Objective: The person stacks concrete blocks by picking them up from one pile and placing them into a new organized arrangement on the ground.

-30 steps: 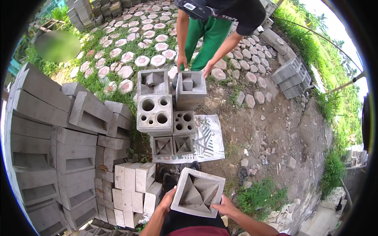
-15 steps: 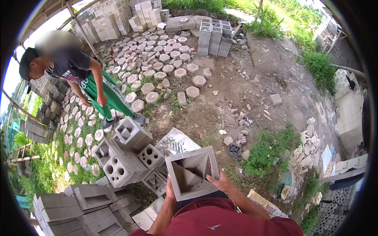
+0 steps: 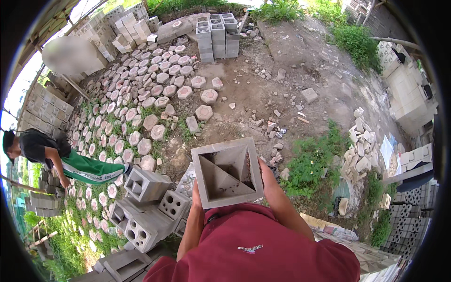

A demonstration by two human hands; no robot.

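Between my two hands is a square hollow concrete block (image 3: pixel 217 177), its open side facing up and a diagonal web splitting the inside. Dark specks of dirt lie within it. My left hand (image 3: pixel 196 196) presses against its left side, the fingers mostly hidden by the block. On the opposite side my right hand (image 3: pixel 267 175) grips it, with part of the fingers out of sight. The block is held in front of my maroon shirt, off the ground. Just left of it stand stacked concrete blocks, one with round holes (image 3: pixel 174 205) and one with diagonal webs (image 3: pixel 146 183).
A co-worker in green trousers (image 3: pixel 91 168) bends at the far left. Hexagonal pavers (image 3: pixel 157 132) cover the ground at left. A grey block stack (image 3: pixel 217 40) stands farther off. Rubble (image 3: pixel 362 146) and a leafy weed patch (image 3: pixel 312 167) lie at right.
The block has come up and closer to my body, its opening turned more squarely upward. My right fingers have shifted from its rim to its side. The co-worker has moved left and bent lower.
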